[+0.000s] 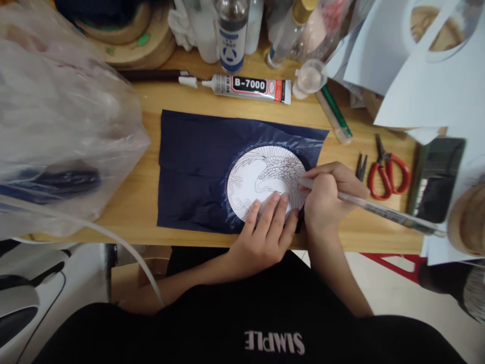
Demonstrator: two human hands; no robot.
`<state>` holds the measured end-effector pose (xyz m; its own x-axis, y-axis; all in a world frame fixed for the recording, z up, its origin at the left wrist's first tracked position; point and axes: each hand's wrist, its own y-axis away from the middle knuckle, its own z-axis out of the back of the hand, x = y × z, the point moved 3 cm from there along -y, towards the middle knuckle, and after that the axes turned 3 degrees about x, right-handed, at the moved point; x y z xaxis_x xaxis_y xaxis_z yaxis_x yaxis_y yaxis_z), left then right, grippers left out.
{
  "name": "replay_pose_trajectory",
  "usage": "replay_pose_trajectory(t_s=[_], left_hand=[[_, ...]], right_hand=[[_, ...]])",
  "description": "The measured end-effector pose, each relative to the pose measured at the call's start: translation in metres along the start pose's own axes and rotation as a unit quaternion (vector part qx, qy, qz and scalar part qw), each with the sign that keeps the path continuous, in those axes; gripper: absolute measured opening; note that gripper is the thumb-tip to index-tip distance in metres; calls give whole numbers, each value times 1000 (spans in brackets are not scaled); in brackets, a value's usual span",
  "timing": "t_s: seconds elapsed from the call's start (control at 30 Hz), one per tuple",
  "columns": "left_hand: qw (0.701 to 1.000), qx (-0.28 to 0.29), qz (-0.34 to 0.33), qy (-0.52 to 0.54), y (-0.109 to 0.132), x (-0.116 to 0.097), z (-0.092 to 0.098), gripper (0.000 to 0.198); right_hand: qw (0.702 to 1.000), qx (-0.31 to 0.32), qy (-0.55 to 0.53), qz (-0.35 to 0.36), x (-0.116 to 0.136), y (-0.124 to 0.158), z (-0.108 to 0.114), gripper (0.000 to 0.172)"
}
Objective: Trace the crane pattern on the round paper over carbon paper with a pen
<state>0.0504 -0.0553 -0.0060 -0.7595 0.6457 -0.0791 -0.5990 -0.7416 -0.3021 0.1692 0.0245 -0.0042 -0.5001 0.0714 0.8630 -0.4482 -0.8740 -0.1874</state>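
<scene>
A round white paper (244,174) printed with a line drawing of a long-necked bird lies on a dark blue sheet (189,167) with creases. My left hand (265,232) lies flat on the lower part of the paper, fingers stretched and slightly apart. At the paper's right edge, my right hand (329,197) is closed around a slim clear pen (394,215). The pen's front end points left onto the drawing, and its long rear end slants down to the right. My right fingers hide part of the pen and the paper's rim.
Behind the sheet lies a B-7000 glue tube (252,88), near bottles (231,40) and a small clear cup (310,78). Right of my hand are a green pen (335,111), red-handled pliers (386,174) and a phone (437,179). A plastic bag (76,121) bulges at the left; a white cable (125,242) crosses there.
</scene>
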Motion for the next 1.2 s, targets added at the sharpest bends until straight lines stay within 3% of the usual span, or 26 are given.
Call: replay_pose_trajectory(t_s=[0.5, 1.2], left_hand=[[1000, 5, 3, -6, 0, 0, 0, 39], [1000, 10, -1, -4, 0, 0, 0, 42]], right_hand=[[1000, -19, 4, 24, 5, 1, 1, 26], [998, 45, 34, 5, -5, 4, 3, 24]])
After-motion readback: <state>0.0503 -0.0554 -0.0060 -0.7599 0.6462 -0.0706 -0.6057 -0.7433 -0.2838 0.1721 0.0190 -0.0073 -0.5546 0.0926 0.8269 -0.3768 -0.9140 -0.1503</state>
